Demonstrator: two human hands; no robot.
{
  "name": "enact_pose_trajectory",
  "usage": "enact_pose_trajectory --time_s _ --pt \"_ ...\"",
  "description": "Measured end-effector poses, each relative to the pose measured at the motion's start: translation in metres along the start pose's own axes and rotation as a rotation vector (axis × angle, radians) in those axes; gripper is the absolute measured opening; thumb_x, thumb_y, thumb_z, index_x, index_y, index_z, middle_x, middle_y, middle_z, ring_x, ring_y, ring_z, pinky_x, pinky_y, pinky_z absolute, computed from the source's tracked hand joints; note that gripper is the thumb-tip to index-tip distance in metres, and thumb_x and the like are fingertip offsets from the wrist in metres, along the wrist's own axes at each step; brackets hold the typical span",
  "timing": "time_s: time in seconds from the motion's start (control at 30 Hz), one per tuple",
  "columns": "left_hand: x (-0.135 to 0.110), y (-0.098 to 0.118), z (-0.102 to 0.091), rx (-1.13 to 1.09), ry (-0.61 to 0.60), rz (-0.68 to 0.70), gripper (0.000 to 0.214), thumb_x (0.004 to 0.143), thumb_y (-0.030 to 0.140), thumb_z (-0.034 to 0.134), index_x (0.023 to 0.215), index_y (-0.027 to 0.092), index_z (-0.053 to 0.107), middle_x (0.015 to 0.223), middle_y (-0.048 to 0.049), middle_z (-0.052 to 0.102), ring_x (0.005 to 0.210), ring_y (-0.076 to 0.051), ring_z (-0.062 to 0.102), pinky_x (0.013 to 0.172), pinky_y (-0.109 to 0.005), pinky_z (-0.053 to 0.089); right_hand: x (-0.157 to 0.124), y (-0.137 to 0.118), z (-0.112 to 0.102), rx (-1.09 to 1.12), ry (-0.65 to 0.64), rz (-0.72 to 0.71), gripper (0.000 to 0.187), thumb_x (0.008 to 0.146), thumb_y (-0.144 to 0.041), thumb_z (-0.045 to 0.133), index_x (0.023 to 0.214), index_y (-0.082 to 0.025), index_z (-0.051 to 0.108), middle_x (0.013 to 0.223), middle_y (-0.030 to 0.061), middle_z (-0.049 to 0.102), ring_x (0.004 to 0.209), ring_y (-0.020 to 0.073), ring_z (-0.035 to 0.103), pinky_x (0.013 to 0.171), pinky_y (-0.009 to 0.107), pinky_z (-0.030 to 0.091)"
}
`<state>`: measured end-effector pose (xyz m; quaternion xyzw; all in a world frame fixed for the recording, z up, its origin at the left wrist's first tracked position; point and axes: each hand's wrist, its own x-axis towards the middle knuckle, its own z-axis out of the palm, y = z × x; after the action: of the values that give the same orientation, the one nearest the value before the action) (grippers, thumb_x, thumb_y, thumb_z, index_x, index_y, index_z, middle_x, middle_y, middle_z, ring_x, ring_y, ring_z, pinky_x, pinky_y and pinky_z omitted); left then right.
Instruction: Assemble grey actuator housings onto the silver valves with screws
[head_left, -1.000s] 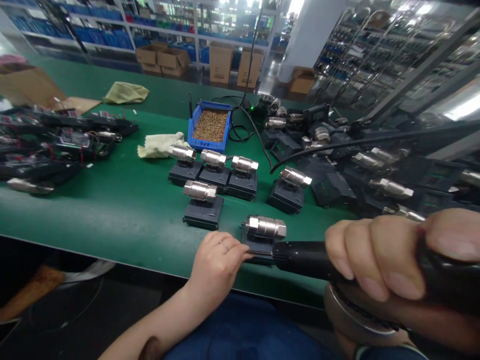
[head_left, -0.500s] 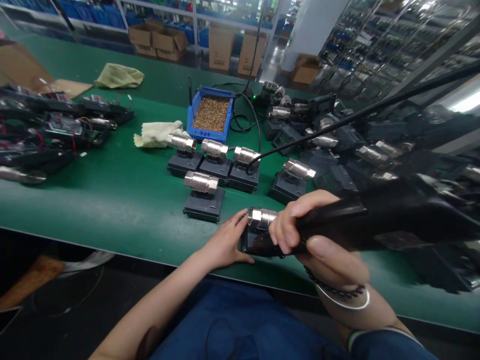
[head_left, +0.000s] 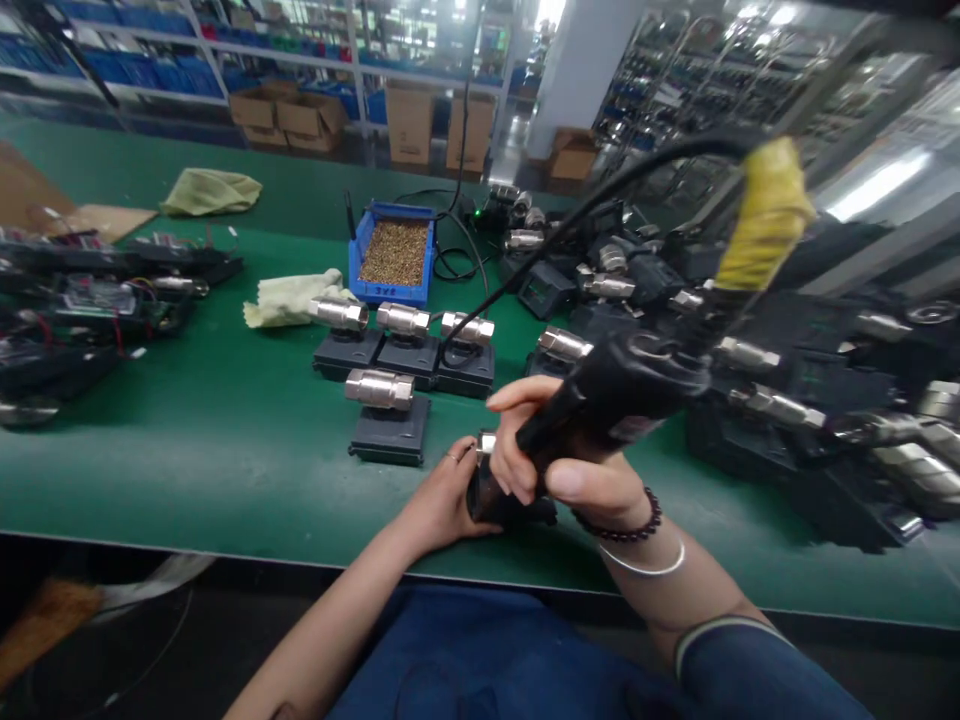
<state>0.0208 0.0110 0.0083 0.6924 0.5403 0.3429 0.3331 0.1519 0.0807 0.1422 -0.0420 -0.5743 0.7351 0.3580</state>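
We had our R hand (head_left: 600, 487) wrapped round a black corded power screwdriver (head_left: 619, 395), L hand (head_left: 441, 502) spread against a dark-grey box (head_left: 536, 514) w/ silver metal valve (head_left: 487, 441), nr the green counter's (head_left: 247, 480) front edge.

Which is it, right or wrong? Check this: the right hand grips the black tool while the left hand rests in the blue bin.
Wrong about the left hand: the head view shows it against the nearest unit, not in the blue bin. The right hand does grip the black tool.

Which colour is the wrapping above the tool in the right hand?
The wrapping above the tool is yellow; the head view shows it.
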Motion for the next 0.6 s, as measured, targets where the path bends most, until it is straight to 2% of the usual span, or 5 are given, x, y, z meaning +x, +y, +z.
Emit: enact_pose_trajectory --time_s 0.1,0.23,0.27,0.43,0.6 --pt "0.001 -0.006 0.001 0.022 -0.008 -0.012 0.095 0.054 0.025 0.087 0.136 0.009 0.041 0.140 -0.0238 0.043 0.133 -0.038 0.043 0.112 -0.052 0.037 -0.013 -0.029 -0.027 0.152 0.237 -0.127 0.033 0.073 -0.042 0.071 0.098 -0.022 0.068 0.051 -0.0088 0.045 0.037 0.0052 0.036 0.042 0.020 0.041" --pt "-0.004 -0.008 0.003 0.024 -0.013 -0.067 0.090 0.059 0.022 0.081 0.139 0.017 0.039 0.146 -0.0190 0.038 0.138 -0.036 0.038 0.115 -0.053 0.032 -0.044 -0.043 -0.085 0.051 0.993 0.025 0.032 0.064 -0.048 0.073 0.078 -0.022 0.060 0.051 -0.0098 0.041 0.041 0.0050 0.039 0.044 0.018 0.044" --pt "-0.006 -0.008 0.003 0.024 -0.017 -0.080 0.090 0.059 0.022 0.080 0.139 0.017 0.039 0.148 -0.0188 0.037 0.138 -0.036 0.037 0.115 -0.053 0.032 -0.053 -0.038 -0.099 0.007 1.068 0.065 0.031 0.066 -0.047 0.072 0.076 -0.021 0.058 0.052 -0.0090 0.043 0.042 0.0061 0.042 0.044 0.019 0.046" --pt "-0.008 -0.005 0.001 0.032 -0.012 -0.142 0.082 0.067 0.020 0.070 0.142 0.016 0.038 0.151 -0.0184 0.036 0.141 -0.035 0.034 0.115 -0.054 0.030 -0.085 0.011 -0.144 -0.218 1.196 0.180 0.029 0.064 -0.038 0.075 0.073 -0.020 0.054 0.059 -0.0029 0.054 0.049 0.0142 0.055 0.047 0.029 0.052" --pt "-0.010 -0.014 0.013 0.029 -0.010 -0.124 0.078 0.069 0.021 0.068 0.142 0.017 0.041 0.144 -0.0177 0.047 0.139 -0.034 0.038 0.114 -0.054 0.031 -0.096 0.018 -0.130 -0.558 1.308 0.076 0.051 0.064 -0.034 0.074 0.110 -0.019 0.056 0.110 0.0100 0.062 0.104 0.0279 0.059 0.094 0.047 0.049"
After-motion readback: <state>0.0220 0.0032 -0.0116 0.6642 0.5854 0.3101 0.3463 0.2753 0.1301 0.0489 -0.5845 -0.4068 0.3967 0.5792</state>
